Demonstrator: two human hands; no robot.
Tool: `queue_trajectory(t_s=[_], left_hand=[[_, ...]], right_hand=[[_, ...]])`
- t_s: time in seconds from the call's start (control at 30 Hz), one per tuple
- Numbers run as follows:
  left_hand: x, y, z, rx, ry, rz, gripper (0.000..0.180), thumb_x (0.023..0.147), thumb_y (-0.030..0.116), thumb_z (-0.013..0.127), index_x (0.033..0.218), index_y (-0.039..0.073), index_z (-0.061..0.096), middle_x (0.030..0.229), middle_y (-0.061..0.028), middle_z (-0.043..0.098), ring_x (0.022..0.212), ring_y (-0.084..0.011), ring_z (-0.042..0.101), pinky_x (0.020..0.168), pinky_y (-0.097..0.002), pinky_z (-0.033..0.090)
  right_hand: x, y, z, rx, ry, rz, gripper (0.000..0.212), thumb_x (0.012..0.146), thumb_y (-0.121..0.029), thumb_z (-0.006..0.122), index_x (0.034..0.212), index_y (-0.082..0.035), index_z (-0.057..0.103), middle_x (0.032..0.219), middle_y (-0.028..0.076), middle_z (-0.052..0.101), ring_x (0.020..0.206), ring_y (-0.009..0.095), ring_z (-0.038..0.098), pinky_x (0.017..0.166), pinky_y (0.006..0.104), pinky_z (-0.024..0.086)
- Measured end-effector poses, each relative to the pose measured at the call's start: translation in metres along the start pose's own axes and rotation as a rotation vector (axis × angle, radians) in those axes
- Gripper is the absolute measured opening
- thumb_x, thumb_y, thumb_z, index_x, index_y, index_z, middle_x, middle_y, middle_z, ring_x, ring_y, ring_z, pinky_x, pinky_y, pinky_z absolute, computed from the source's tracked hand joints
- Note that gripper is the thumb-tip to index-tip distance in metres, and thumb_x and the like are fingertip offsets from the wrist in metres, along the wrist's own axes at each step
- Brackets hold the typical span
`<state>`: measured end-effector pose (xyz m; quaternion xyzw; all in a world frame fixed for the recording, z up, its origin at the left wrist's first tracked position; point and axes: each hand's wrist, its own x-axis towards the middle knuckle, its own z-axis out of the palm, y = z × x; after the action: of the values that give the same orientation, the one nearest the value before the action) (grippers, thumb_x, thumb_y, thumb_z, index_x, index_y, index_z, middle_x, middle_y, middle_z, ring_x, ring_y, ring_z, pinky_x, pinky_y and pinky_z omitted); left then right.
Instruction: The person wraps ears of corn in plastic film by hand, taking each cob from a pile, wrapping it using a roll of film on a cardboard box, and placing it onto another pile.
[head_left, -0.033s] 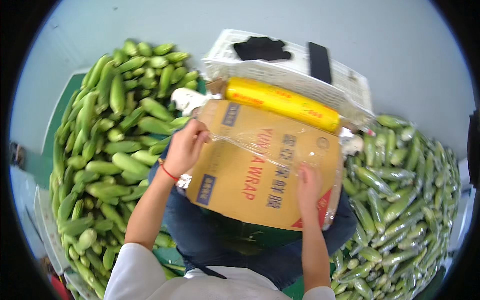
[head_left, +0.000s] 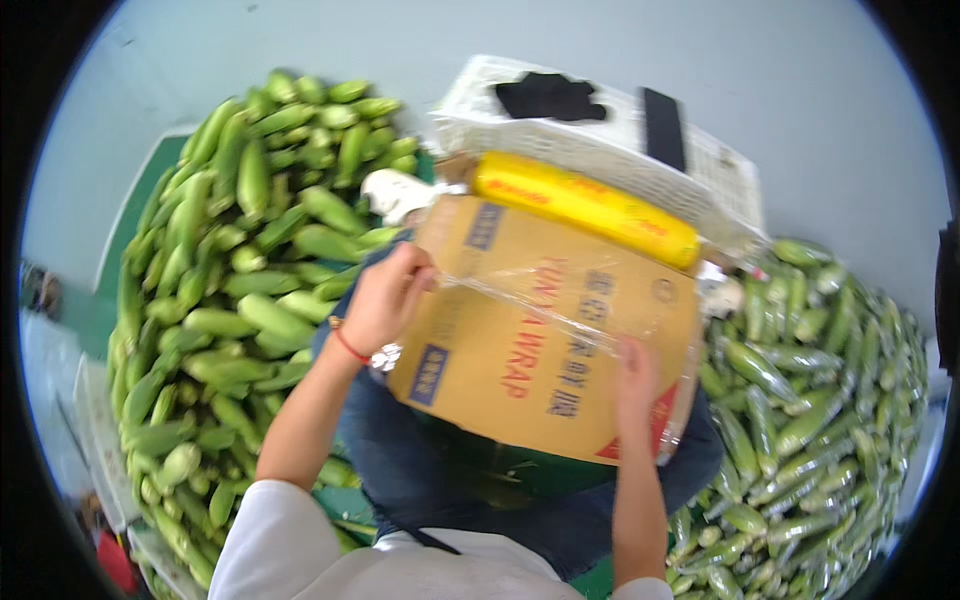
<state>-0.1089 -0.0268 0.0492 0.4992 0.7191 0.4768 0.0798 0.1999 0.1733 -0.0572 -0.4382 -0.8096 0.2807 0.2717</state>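
My left hand (head_left: 385, 300) and right hand (head_left: 635, 375) pinched the cling film (head_left: 545, 300), stretched crosswise below the yellow roll (head_left: 585, 208).

Heaps of green cucumbers (head_left: 250, 290) flank a tan cardboard box (head_left: 520, 350) with blue and red print, a yellow roll of cling film (head_left: 585, 205) (clear sheet), a white crate (head_left: 600, 150), a red wrist cord (head_left: 348, 345).

A sheet of clear cling film (head_left: 560, 310) lies stretched flat across a tan cardboard box (head_left: 530, 370) — fed from the yellow roll (head_left: 585, 207).
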Motion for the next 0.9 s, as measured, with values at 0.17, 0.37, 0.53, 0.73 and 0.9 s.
queue_trajectory(t_s=[0.17,0.37,0.53,0.73,0.9], left_hand=[[-0.065,-0.008,-0.020,0.272,-0.246,0.221,0.013,0.081,0.008,0.061,0.089,0.006,0.051,0.077,-0.0113,0.053,0.072,-0.0332,0.057,0.065,-0.0409,0.049],[-0.176,0.006,-0.025,0.161,-0.276,-0.056,0.015,0.081,0.008,0.069,0.087,0.006,0.056,0.082,-0.0105,0.059,0.075,-0.0309,0.059,0.067,-0.0386,0.049],[-0.210,-0.057,-0.040,0.053,0.526,-0.463,0.009,0.089,0.008,0.060,0.098,0.005,0.058,0.076,-0.0049,0.058,0.068,-0.0213,0.057,0.068,-0.0311,0.048],[-0.318,-0.295,-0.068,-0.922,1.325,-1.675,0.058,0.082,0.058,0.065,0.121,0.018,0.050,0.094,-0.0025,0.044,0.079,-0.0167,0.041,0.079,-0.0373,0.042],[-0.318,-0.345,-0.077,-1.231,1.258,-1.259,0.054,0.082,0.054,0.067,0.116,0.014,0.057,0.111,-0.0044,0.057,0.098,-0.0215,0.052,0.086,-0.0378,0.045]], right_hand=[[-0.063,0.010,-0.059,-0.076,0.055,-0.157,0.010,0.088,-0.007,0.060,0.093,0.002,0.063,0.092,0.013,0.059,0.090,0.024,0.057,0.082,0.0324,0.045],[-0.117,0.006,-0.093,0.240,-0.464,0.235,0.015,0.093,-0.008,0.055,0.089,0.005,0.063,0.077,0.008,0.067,0.068,0.012,0.060,0.068,0.0262,0.049],[-0.108,0.003,-0.096,0.235,-0.605,0.497,0.020,0.095,-0.012,0.054,0.091,0.005,0.062,0.079,0.010,0.069,0.072,0.012,0.064,0.068,0.0239,0.049],[-0.096,0.006,-0.088,0.426,-0.626,0.424,0.021,0.094,-0.011,0.054,0.091,0.008,0.062,0.084,0.012,0.069,0.073,0.015,0.066,0.071,0.0257,0.052],[-0.097,-0.006,-0.089,0.418,-0.585,0.391,0.024,0.095,-0.013,0.054,0.092,0.008,0.063,0.083,0.012,0.069,0.074,0.016,0.067,0.071,0.0261,0.052]])
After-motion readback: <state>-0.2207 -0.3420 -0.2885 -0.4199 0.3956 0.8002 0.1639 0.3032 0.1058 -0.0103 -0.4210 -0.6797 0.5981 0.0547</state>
